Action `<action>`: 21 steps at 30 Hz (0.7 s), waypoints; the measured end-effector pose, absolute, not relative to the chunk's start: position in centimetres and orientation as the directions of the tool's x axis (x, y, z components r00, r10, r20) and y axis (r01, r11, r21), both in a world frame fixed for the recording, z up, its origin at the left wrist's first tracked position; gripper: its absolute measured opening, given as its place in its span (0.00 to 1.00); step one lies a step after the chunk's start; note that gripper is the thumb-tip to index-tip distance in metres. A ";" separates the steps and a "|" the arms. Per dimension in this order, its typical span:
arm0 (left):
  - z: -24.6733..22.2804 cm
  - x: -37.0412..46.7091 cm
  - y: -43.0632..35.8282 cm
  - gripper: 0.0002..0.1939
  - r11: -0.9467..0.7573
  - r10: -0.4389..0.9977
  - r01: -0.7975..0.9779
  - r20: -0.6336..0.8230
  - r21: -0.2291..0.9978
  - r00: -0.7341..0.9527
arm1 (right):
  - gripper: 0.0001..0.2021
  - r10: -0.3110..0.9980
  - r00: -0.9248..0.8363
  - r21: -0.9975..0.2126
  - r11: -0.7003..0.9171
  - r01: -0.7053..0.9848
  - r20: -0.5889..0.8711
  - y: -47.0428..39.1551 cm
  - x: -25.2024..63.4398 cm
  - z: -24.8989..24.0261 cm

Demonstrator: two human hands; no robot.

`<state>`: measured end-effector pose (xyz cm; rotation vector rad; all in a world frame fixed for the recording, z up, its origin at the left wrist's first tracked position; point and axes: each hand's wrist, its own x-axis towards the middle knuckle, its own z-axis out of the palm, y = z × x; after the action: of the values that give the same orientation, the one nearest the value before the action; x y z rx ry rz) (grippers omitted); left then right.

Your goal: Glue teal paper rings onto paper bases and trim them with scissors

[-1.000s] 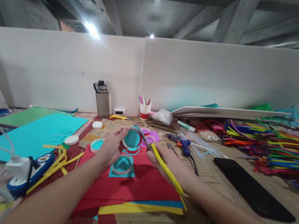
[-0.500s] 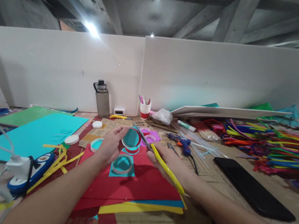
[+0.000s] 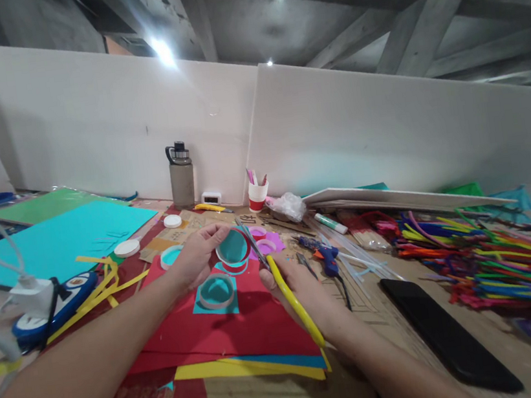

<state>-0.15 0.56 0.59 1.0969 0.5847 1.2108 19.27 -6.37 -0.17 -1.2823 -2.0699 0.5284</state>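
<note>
My left hand is closed, with thumb and fingers pinching the rim of a shallow round piece with a teal face and a reddish edge. In my right hand is a pair of scissors with yellow handles, its blades up against the right edge of the teal round piece. Whether the blades are parted is hard to make out. Below lies a pale ring on a teal paper square, over red paper sheets. Another white-rimmed teal round sits partly behind my left hand.
A glue gun, a glue stick and a black phone lie to the right, beside colourful pipe cleaners. Behind stand a water bottle and a paper cup with pens. Yellow strips and a blue power strip lie left.
The scissors' yellow handle has shifted slightly to the left in my right hand. My left hand and the round piece stay almost where they were.
</note>
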 end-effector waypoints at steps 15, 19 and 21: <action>0.5 -0.1 0.7 0.10 0.002 0.932 -0.436 0.157 0.900 0.328 | 0.13 0.898 -0.319 -0.659 0.440 0.610 0.304 -6.4 19.3 -0.2; 0.6 -0.2 0.7 0.11 -0.025 0.924 -0.421 0.182 0.907 0.337 | 0.13 0.897 -0.334 -0.658 0.441 0.610 0.291 -6.4 19.3 -0.1; 0.6 -0.2 0.7 0.11 -0.031 0.920 -0.414 0.188 0.910 0.344 | 0.13 0.894 -0.342 -0.658 0.445 0.607 0.289 -6.4 19.3 0.0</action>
<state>-0.22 0.71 0.57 1.1390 0.5736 1.1687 19.29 -6.44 -0.05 -1.2525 -2.0707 0.5904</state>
